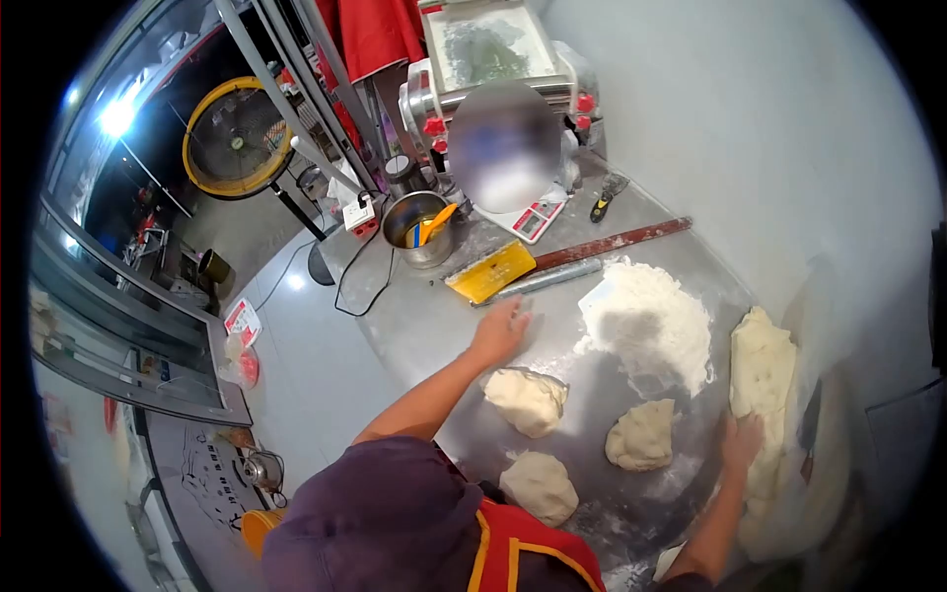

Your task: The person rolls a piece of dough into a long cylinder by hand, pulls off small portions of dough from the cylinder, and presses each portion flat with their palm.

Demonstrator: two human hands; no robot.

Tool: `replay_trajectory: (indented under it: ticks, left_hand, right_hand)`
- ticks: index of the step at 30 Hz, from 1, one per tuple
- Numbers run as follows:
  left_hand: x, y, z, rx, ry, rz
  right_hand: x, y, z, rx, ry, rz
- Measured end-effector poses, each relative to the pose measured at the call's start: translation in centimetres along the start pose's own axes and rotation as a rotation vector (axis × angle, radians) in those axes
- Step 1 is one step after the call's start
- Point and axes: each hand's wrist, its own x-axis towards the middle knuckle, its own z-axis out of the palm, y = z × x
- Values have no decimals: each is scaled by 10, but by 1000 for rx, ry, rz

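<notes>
My left hand [501, 332] is over the metal table, fingers stretched out and apart, close to the near end of a grey metal rod [552, 277]. Beside the rod is a flat yellow tool [490, 271], perhaps a brush or scraper. My right hand [742, 442] lies with fingers extended against a long piece of dough [762, 360] along the table's right side. Between my arms sit three dough lumps: one [527, 401] below my left hand, a second [641, 435] to its right, a third [539, 488] near my apron.
A flour heap [651, 326] spreads across the table, with a dark red stick [617, 243] beyond. Farther back stand a metal pot [419, 232] holding an orange-handled tool, a white scale [534, 219] and a roller machine [490, 59]. A black cable [340, 296] hangs at the left edge.
</notes>
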Motion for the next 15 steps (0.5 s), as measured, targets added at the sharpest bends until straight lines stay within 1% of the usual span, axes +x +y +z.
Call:
replay_trajectory:
  ticks: [2,4,5,7,10,13,14,15]
  left_hand:
    - [19,-27,-13,74,93,5]
    - [45,-44,-23,136,178,28]
    - [57,-50,-28,148,160,40]
    - [86,-50,-41,170,127,70]
    - [122,-67,-48,205,51,39]
    - [154,-72,-67,205,-85,-66]
    - [164,-76,-69,198,-97,-96]
    - [173,-79,-68,191,-110,-126]
  right_hand:
    - [-27,0,-8,147,-54,-22]
    - [-68,-17,-13,334,11,27]
    - [-93,-28,-16,424,44,55]
    - [-141,-52,-27,438,23,127]
    - [-214,-76,-21,644,21,237]
    - [-253,-122,-38,642,37,302]
    - [-262,-134,-36,611,122,267]
    - [-268,-146,-42,610,109,285]
